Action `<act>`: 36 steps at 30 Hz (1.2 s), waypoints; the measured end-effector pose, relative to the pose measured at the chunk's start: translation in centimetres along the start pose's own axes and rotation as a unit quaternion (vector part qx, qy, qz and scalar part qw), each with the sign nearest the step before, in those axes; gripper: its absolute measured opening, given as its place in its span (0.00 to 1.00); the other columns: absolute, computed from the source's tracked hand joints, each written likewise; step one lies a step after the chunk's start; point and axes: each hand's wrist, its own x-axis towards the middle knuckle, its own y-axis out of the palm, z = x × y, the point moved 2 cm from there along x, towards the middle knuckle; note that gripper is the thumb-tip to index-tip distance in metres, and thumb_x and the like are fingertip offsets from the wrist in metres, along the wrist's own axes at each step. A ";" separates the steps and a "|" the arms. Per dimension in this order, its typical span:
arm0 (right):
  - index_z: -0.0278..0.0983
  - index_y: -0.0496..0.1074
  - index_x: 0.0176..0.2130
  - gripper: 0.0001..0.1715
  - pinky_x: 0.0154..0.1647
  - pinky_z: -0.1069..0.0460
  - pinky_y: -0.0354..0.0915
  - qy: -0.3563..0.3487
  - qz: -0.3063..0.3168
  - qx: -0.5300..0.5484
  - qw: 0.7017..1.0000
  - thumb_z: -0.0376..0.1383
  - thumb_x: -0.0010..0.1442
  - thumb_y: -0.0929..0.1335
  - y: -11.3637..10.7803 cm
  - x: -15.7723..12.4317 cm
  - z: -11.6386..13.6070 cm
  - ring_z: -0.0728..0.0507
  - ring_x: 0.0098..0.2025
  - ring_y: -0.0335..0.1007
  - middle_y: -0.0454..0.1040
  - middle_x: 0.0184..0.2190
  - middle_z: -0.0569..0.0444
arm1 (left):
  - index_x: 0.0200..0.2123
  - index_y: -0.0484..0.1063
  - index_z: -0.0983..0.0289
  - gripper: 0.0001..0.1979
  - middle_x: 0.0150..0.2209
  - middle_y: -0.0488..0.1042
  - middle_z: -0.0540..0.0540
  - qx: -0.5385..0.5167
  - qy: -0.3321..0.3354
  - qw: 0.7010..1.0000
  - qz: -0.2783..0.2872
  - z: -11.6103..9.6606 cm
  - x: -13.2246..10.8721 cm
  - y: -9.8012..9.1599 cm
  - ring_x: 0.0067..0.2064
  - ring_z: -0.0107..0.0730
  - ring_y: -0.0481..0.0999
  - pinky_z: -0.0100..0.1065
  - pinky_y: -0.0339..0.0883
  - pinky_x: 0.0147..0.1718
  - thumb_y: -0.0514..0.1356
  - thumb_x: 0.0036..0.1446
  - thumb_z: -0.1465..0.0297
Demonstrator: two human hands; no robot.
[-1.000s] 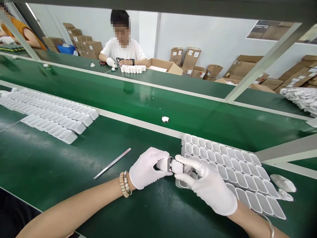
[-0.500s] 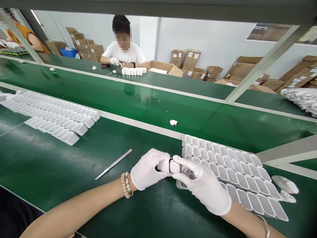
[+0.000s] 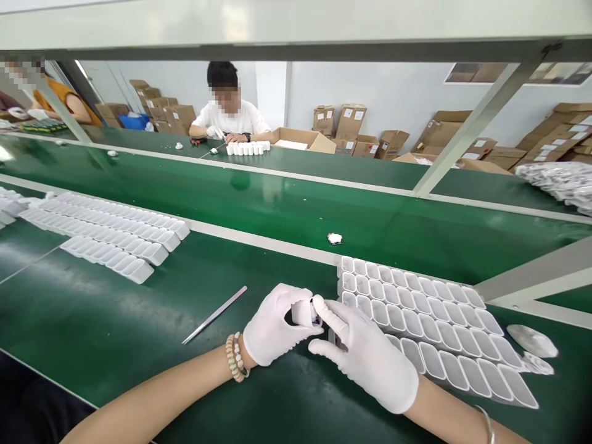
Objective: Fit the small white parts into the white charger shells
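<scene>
A small white plastic housing [image 3: 302,312] is gripped between the fingers and thumb of my gloved left hand [image 3: 275,324], its darker end facing right. The index finger of my gloved right hand [image 3: 363,351] touches that end. My right thumb stands apart below it, and the right fingers hide part of what sits in the opening. Left of my hands, metal tweezers [image 3: 215,314] lie on the green table [image 3: 222,394]. Rows of open white housings [image 3: 444,333] stand just right of and behind my right hand.
More rows of white housings [image 3: 115,228] stand at the left. A small white piece [image 3: 334,238] lies on the green belt [image 3: 259,203] beyond the rail. Clear plastic pieces [image 3: 531,341] lie at far right. Across the belt a co-worker [image 3: 229,111] handles parts. Slanted frame posts [image 3: 467,132] rise at right.
The white inner piece that showed between my hands has gone into the housing's end. My right thumb has moved away from it, and my index finger stays at the end. The view has tilted up slightly.
</scene>
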 end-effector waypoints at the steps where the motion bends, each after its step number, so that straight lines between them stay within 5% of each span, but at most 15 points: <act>1: 0.40 0.63 0.58 0.26 0.39 0.43 0.75 0.001 0.007 -0.003 1.000 0.41 0.62 0.69 0.1 -0.1 0.2 0.39 0.39 0.74 0.75 0.45 0.48 | 0.47 0.70 0.58 0.27 0.44 0.76 0.54 -0.001 -0.006 1.000 -0.010 -0.1 -0.1 0.0 0.42 0.38 0.78 0.41 0.75 0.44 0.74 0.45 0.72; 7: 0.36 0.62 0.60 0.29 0.33 0.44 0.73 -0.010 0.018 0.003 1.000 0.42 0.63 0.68 -0.4 0.5 1.1 0.39 0.35 0.74 0.76 0.37 0.49 | 0.47 0.71 0.58 0.23 0.43 0.76 0.54 0.015 -0.042 0.998 -0.035 -1.4 0.0 0.5 0.42 0.39 0.78 0.42 0.76 0.43 0.73 0.47 0.70; 10: 0.39 0.72 0.47 0.15 0.30 0.48 0.71 0.041 0.004 0.063 0.997 0.44 0.66 0.64 -1.9 1.5 1.1 0.43 0.29 0.73 0.76 0.30 0.54 | 0.49 0.71 0.58 0.22 0.46 0.75 0.55 -0.002 -0.041 0.998 -0.037 -1.5 1.2 1.6 0.45 0.41 0.78 0.44 0.76 0.47 0.71 0.50 0.71; 12: 0.40 0.74 0.46 0.17 0.30 0.49 0.71 0.084 -0.038 0.103 0.990 0.46 0.68 0.62 -3.5 2.4 0.4 0.44 0.29 0.75 0.77 0.29 0.55 | 0.53 0.68 0.58 0.26 0.50 0.74 0.57 -0.030 -0.053 0.997 -0.037 -1.1 2.2 2.4 0.48 0.42 0.78 0.46 0.75 0.50 0.70 0.51 0.72; 16: 0.40 0.63 0.63 0.32 0.47 0.50 0.72 0.175 -0.113 0.077 0.975 0.50 0.65 0.65 -6.9 4.6 -4.2 0.43 0.44 0.79 0.80 0.46 0.51 | 0.58 0.63 0.60 0.35 0.56 0.68 0.61 -0.069 -0.086 0.994 -0.023 -0.4 2.8 3.5 0.53 0.46 0.76 0.49 0.73 0.53 0.71 0.48 0.69; 19: 0.36 0.57 0.67 0.34 0.52 0.49 0.69 0.273 -0.107 0.007 0.956 0.43 0.67 0.65 -9.0 6.2 -9.5 0.43 0.45 0.78 0.80 0.45 0.48 | 0.51 0.69 0.61 0.32 0.51 0.71 0.59 -0.041 -0.105 0.991 0.076 -0.7 1.9 3.8 0.51 0.48 0.76 0.51 0.72 0.51 0.74 0.41 0.66; 22: 0.33 0.61 0.64 0.30 0.52 0.43 0.69 0.343 -0.097 -0.048 0.933 0.43 0.69 0.65 -10.2 7.1 -14.0 0.40 0.46 0.77 0.78 0.46 0.44 | 0.43 0.72 0.61 0.31 0.44 0.74 0.56 -0.016 -0.143 0.972 0.187 -1.3 0.9 3.9 0.45 0.47 0.76 0.49 0.74 0.45 0.75 0.34 0.61; 26: 0.37 0.69 0.56 0.21 0.51 0.40 0.70 0.394 -0.060 -0.105 0.911 0.43 0.67 0.67 -10.2 7.2 -17.1 0.40 0.51 0.73 0.72 0.54 0.47 | 0.40 0.71 0.61 0.32 0.41 0.74 0.54 0.019 -0.179 0.962 0.205 -1.5 0.6 3.8 0.40 0.44 0.76 0.40 0.72 0.36 0.75 0.30 0.59; 31: 0.36 0.68 0.57 0.22 0.53 0.38 0.69 0.414 -0.013 -0.158 0.896 0.41 0.66 0.68 -8.9 8.5 -18.3 0.38 0.53 0.70 0.69 0.57 0.46 | 0.28 0.71 0.62 0.18 0.33 0.73 0.52 0.044 -0.106 0.961 0.250 -1.3 1.4 4.2 0.34 0.39 0.75 0.34 0.67 0.31 0.73 0.35 0.63; 36: 0.35 0.71 0.51 0.18 0.47 0.43 0.72 0.429 0.046 -0.161 0.888 0.43 0.66 0.68 -7.2 10.5 -18.2 0.42 0.46 0.74 0.74 0.49 0.48 | 0.27 0.71 0.62 0.12 0.31 0.74 0.51 0.019 -0.129 0.959 0.253 -1.1 1.6 4.2 0.33 0.37 0.75 0.33 0.67 0.30 0.70 0.40 0.66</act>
